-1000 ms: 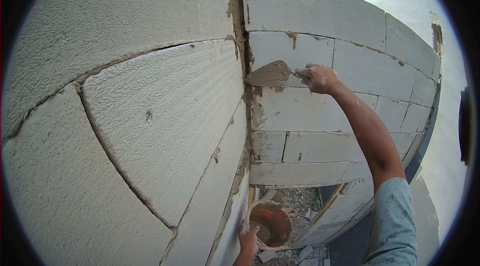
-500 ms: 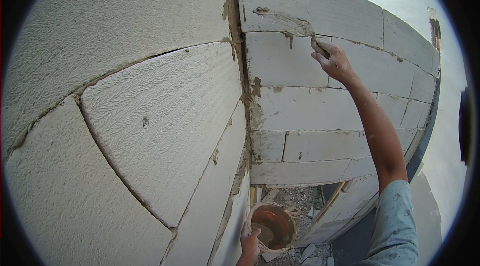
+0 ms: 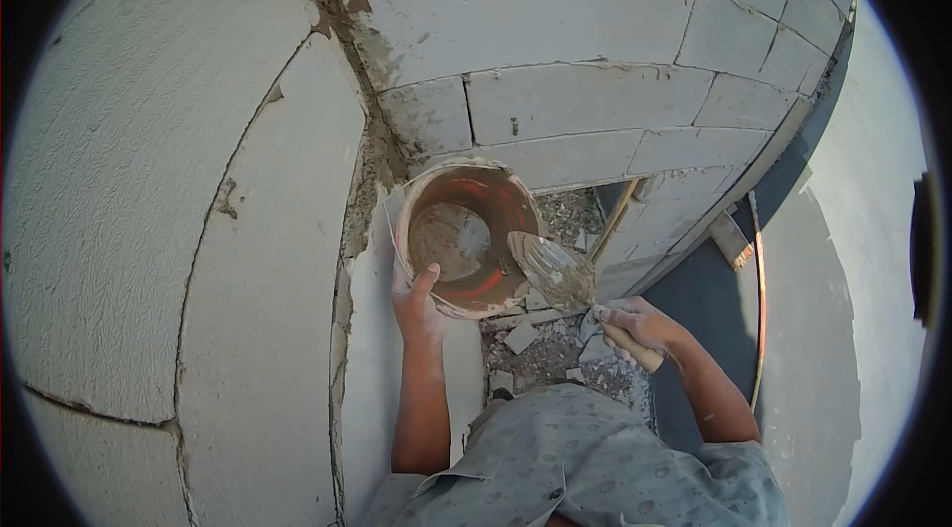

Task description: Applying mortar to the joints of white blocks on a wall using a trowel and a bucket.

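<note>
My left hand grips the near left rim of a round bucket, thumb over the edge. Grey mortar lies at the bottom of it, and the inner wall shows orange-red under smears. In my right hand is the wooden handle of a trowel, fingers wrapped round it. The trowel's mortar-smeared blade points up and left, its tip over or beside the bucket's right rim; whether it touches I cannot tell.
A pale block wall rises ahead, meeting another block wall on my left at a mortar-filled corner. Rubble and broken block pieces cover the ground below. To the right are a dark grey surface and a wooden-edged strip.
My view has tilted down. My right hand has brought the trowel down from the upper wall to the bucket. The left hand still holds the bucket, which now appears larger and nearer.
</note>
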Tool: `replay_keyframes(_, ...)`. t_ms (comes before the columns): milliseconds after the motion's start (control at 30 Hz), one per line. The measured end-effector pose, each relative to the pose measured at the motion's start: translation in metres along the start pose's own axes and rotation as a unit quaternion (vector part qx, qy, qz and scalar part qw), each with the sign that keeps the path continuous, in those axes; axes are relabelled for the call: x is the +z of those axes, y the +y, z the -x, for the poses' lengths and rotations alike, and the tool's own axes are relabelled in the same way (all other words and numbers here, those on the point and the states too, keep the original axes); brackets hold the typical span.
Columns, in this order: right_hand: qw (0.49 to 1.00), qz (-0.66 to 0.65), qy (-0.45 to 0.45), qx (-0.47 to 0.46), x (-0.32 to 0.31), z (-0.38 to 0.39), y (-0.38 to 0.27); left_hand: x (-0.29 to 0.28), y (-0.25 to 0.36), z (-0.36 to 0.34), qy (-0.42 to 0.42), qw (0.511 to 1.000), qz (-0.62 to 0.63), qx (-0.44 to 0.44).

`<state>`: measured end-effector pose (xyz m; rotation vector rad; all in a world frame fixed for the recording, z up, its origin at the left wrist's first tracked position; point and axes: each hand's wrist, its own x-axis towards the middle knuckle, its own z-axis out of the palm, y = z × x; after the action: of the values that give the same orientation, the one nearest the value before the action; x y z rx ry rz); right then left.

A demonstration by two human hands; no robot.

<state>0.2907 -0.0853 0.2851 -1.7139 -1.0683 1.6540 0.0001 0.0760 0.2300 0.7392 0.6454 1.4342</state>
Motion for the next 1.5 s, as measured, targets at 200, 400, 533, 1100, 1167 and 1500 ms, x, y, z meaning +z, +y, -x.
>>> replay_keyframes(200, 0.967, -0.249, -0.045, 0.025, -0.017, 0.009, 0.057, 0.018, -0.011, 0.004, -0.067, 0.997, 0.002, -0.04)
replay_keyframes(400, 0.993, -0.106, 0.019, 0.056, -0.027, 0.067, 0.097, 0.011, -0.018, 0.012, -0.07, 0.996, -0.02, -0.049)
replay_keyframes(533, 0.988, 0.092, 0.123, -0.029, -0.021, 0.083, 0.083, 0.017, -0.016, 0.009, -0.047, 0.996, -0.04, -0.058)
replay_keyframes(1100, 0.893, 0.415, 0.089, -0.148, -0.023, 0.034, 0.024, 0.028, -0.016, 0.014, -0.049, 0.991, -0.125, 0.027)
replay_keyframes(1167, 0.862, 0.495, 0.107, -0.038, -0.015, 0.031, 0.021, 0.01, -0.036, 0.019, -0.037, 0.982, -0.181, 0.031)
replay_keyframes(1500, 0.836, 0.521, 0.13, -0.115, -0.041, 0.015, 0.024, 0.024, -0.019, 0.036, -0.061, 0.963, -0.262, -0.014)
